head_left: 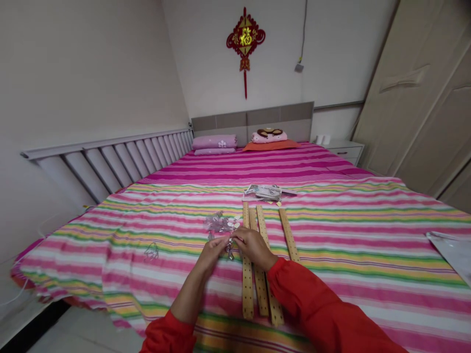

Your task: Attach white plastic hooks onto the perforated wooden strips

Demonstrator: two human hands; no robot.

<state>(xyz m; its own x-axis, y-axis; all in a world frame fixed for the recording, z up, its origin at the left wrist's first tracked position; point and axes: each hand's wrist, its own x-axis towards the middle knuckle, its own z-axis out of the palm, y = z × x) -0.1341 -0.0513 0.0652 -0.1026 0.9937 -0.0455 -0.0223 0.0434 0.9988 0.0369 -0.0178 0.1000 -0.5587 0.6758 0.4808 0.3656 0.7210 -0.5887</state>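
My left hand [215, 251] and my right hand [254, 246] meet over the bed, fingertips pinched close together. Between them hangs a small silvery dangling piece [230, 254], too small to make out its exact kind. Just beyond the fingers lies a pile of small clear packets and shiny bits [218, 223], with a few pale, card-like pieces beside it. Under and beside my right hand run long wooden strips with rows of holes [248, 289]; its wrist covers part of them. One more holed strip [289, 235] lies apart on the right.
A striped sheet [349, 294] covers the bed. Beyond the strips lies a clear plastic bag of items [263, 192]. A thin wire-like tangle [151, 251] rests at left, and a white packet [451, 252] at far right. A radiator [110, 166] lines the left wall.
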